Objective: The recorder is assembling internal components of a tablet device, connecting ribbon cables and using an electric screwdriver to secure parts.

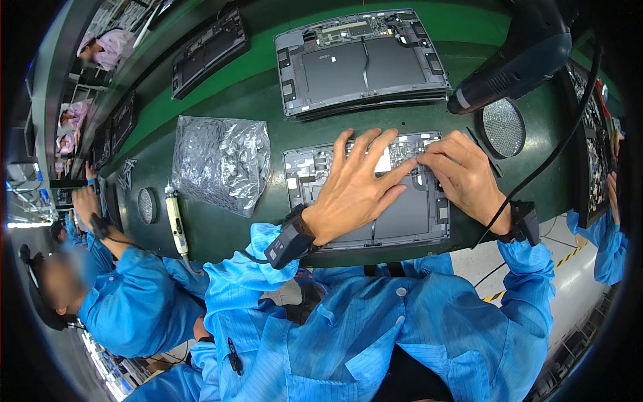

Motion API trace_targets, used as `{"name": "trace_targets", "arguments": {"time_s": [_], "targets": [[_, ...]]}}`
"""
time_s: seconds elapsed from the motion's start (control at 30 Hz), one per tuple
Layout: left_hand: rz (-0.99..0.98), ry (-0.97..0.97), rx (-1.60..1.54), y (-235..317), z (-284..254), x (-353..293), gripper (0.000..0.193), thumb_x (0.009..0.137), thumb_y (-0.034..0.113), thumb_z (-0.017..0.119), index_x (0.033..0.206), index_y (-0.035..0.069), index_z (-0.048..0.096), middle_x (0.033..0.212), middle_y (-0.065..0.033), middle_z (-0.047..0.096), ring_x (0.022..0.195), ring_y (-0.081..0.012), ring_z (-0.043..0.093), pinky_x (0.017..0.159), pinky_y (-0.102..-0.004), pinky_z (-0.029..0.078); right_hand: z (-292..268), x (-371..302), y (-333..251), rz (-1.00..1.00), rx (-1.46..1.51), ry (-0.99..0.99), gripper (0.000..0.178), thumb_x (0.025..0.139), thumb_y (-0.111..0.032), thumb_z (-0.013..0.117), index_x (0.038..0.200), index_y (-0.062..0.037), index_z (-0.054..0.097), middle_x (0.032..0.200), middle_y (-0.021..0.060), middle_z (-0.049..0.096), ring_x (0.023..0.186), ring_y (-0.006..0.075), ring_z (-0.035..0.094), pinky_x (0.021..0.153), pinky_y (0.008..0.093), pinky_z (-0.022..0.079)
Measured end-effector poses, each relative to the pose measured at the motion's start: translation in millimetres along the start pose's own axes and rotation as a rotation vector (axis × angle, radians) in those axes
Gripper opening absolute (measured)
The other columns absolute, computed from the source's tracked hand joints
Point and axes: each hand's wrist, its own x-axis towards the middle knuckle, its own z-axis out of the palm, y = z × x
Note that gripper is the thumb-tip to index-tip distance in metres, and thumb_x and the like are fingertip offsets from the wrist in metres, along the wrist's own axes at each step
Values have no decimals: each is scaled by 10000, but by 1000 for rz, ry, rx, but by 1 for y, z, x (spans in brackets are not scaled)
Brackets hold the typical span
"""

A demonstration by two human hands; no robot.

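Observation:
An opened laptop base (412, 221) lies flat on the green bench, with its circuit board toward the far side and dark battery panels nearer me. My left hand (355, 191) rests palm down over it, fingers spread across the board and battery area, covering much of the left half. At the board's right part, my right hand (465, 177) has thumb and index finger pinched together close to my left fingertips. Whatever sits in that pinch is too small or hidden to make out. Both wrists carry black strapped boxes.
Beyond is a stack of similar laptop bases (335, 74). A clear bag of dark pieces (221, 164) and an electric screwdriver (175, 224) lie leftward. At right, a black nozzled device (516, 63) overhangs near a round dish (502, 127); a cable (552, 154) hangs beside my right wrist. A co-worker (144, 301) sits left.

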Motion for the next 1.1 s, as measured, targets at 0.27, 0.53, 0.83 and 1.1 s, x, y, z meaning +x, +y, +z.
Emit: {"name": "trace_targets", "arguments": {"time_s": [0.27, 0.53, 0.83, 1.1], "targets": [[10, 13, 100, 1, 4, -1, 515, 913, 277, 803, 1413, 201, 703, 1558, -201, 496, 1410, -412, 513, 1168, -646, 390, -29, -12, 2, 154, -85, 245, 295, 767, -23, 822, 1052, -5, 745, 1117, 125, 717, 1019, 292, 667, 937, 424, 527], [33, -22, 97, 2, -4, 6, 521, 896, 233, 812, 1407, 192, 721, 1558, -249, 489, 1419, -450, 511, 1172, -635, 399, -49, 63, 20, 213, 987, 369, 679, 952, -141, 861, 1525, 8, 528, 1213, 154, 757, 1105, 196, 730, 955, 351, 585], [66, -49, 98, 5, -5, 10, 569, 843, 182, 841, 1401, 169, 730, 1534, -263, 518, 1406, -467, 522, 1165, -632, 404, -107, 6, 82, 346, 578, 945, 274, 1074, -200, 718, 1271, -15, 674, 688, 8, 591, 556, 84, 553, 536, 255, 446], [57, -70, 106, 3, -5, 12, 581, 815, 150, 830, 1387, 160, 734, 1517, -276, 533, 1400, -475, 532, 1141, -613, 425, -94, -19, 108, 282, 623, 1042, 256, 1092, -218, 706, 1191, 14, 663, 675, 8, 583, 532, 82, 529, 505, 248, 420]]}}
